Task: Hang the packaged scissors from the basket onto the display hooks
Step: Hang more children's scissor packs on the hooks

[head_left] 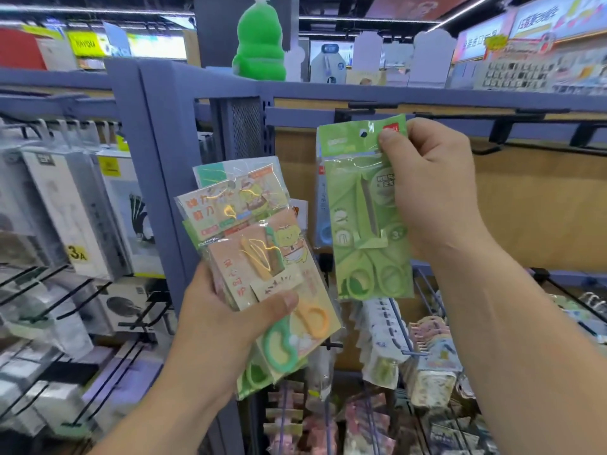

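Hanging step: right hand [430,188] pinched green plastic-sleeved scissors pack [364,224] below black metal display hook [361,107]; left hand [223,323] clutched fanned bundle of scissors packs [259,244]; hang-hole apparently needed aligning next.

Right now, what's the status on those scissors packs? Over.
Right hand pinches green pack at its top, near hook rail. Left hand grips stack of packs. Blue pack directly behind green one.

Light: I saw bright, even store light from ceiling strips [98,11].
Glare: sheen lay on the plastic packets [230,211].
Blur: left shelves [49,224] smeared, edges bowed.
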`<state>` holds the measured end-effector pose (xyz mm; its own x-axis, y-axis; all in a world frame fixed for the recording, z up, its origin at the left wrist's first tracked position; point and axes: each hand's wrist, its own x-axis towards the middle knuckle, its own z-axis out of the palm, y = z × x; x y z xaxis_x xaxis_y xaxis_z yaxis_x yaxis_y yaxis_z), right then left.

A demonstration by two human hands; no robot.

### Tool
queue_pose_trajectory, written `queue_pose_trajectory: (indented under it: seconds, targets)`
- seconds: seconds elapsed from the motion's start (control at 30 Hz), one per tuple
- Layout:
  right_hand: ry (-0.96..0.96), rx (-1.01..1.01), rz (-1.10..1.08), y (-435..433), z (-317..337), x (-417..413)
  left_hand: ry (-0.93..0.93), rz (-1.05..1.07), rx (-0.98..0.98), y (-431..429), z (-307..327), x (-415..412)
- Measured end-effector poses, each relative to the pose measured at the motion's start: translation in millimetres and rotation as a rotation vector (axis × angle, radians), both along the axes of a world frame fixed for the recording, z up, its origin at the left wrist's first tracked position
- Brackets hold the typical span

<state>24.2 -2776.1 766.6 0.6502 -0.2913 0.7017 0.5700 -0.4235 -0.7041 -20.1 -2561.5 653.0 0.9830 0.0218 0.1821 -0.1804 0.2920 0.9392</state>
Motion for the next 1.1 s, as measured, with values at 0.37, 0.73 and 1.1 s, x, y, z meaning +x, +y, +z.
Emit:
queue_pose_trajectory:
  seconds: [0.37,0.73,1.1]
  targets:
    - [0.14,-0.046,-0.078,-16.4,-8.1,42.5,-0.025,-0.07,-0.03,-8.1,0.3,8.2]
    - [0.405,-0.021,0.214,33.9,-62.1,-28.3,0.029,-0.159,-0.136,-29.3,-6.4,18.7]
    - [0.398,0.465,0.477,25.4,-84.7,-28.6,0.118,-0.223,-0.259,-48.2,0.2,17.3]
